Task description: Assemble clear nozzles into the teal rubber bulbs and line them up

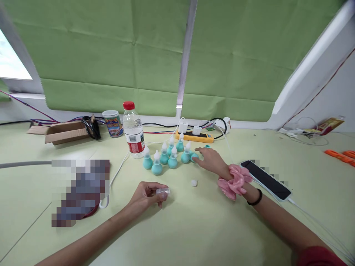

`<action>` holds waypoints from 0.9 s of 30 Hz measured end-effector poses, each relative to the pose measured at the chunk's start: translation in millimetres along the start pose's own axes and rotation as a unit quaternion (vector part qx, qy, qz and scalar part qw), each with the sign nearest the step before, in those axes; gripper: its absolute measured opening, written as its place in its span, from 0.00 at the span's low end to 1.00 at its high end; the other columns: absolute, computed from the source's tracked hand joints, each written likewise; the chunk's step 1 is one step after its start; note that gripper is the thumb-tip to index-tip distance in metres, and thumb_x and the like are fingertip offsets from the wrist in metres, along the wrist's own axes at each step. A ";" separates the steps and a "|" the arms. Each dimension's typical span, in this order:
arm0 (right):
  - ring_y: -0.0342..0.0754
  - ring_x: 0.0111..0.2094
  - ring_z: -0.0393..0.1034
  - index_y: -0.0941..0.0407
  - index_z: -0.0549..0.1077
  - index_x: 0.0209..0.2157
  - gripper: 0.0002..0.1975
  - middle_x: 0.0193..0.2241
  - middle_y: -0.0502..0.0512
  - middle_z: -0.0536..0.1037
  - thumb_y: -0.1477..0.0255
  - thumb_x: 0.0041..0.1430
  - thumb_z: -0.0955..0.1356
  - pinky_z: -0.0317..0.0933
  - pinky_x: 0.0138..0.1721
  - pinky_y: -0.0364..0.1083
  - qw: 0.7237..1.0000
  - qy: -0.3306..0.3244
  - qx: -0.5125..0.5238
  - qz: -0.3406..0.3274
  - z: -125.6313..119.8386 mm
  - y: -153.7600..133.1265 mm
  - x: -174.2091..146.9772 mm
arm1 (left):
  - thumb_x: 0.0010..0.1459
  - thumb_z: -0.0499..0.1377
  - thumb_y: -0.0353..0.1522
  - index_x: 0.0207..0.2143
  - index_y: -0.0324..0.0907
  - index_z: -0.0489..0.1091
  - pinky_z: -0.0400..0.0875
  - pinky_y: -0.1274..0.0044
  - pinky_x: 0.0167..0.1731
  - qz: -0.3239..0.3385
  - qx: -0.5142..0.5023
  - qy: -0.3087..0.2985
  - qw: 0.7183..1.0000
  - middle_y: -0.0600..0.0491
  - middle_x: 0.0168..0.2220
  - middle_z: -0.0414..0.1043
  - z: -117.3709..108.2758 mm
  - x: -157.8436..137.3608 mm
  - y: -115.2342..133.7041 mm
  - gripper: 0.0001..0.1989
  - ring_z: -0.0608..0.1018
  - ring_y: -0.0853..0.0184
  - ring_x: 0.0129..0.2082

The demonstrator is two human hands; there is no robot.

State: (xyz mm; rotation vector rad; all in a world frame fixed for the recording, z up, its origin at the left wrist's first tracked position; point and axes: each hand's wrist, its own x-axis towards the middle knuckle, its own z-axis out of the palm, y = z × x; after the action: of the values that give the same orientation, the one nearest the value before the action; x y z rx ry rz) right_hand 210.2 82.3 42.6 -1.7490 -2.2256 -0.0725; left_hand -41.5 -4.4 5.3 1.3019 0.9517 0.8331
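My left hand (145, 195) pinches a short clear plastic tube (163, 191) just above the table. Farther off, my right hand (212, 160) reaches over the table with thumb and fingers apart, right at a teal rubber bulb (193, 157); whether it touches the bulb is hard to tell. Several teal nasal aspirators (172, 163) with clear nozzles stand upright in a loose group to the left of that bulb. Between my two hands lies a small translucent white tip (194, 183). Another small teal piece (207, 146) shows just beyond my right fingers.
Behind the aspirators sit a water bottle (133, 133) and a yellow power strip (194, 137). A printed tub (113, 123) and open cardboard box (69, 133) are back left. A phone (266, 180) on a cable lies right, orange-handled objects (340, 157) beyond. A blurred item (83, 192) lies left.
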 end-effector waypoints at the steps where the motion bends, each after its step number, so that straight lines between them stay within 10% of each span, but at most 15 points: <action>1: 0.51 0.35 0.67 0.58 0.68 0.37 0.14 0.32 0.58 0.74 0.65 0.49 0.63 0.56 0.34 0.45 1.000 -0.005 -0.001 0.001 7.0 0.2 1.6 | 0.41 0.62 0.34 0.31 0.33 0.71 0.64 0.79 0.21 -0.004 0.005 -0.001 1.000 0.53 0.21 0.68 -0.3 0.0 0.2 0.15 0.68 0.72 0.19; 27: 0.48 0.21 0.67 0.54 0.64 0.24 0.10 0.16 0.48 0.71 0.64 0.41 0.67 0.55 0.25 0.43 0.977 0.136 0.129 0.104 43.3 17.4 -17.2 | 0.43 0.61 0.35 0.31 0.34 0.71 0.63 0.79 0.22 0.003 0.028 -0.011 1.000 0.53 0.22 0.67 -0.4 1.0 -1.3 0.13 0.68 0.72 0.20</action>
State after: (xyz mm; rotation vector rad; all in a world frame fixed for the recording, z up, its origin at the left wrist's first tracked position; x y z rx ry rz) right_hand 221.4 80.5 -5.8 -1.7040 -1.7645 0.0216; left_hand -41.5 -3.5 3.9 1.3608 0.9605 0.8008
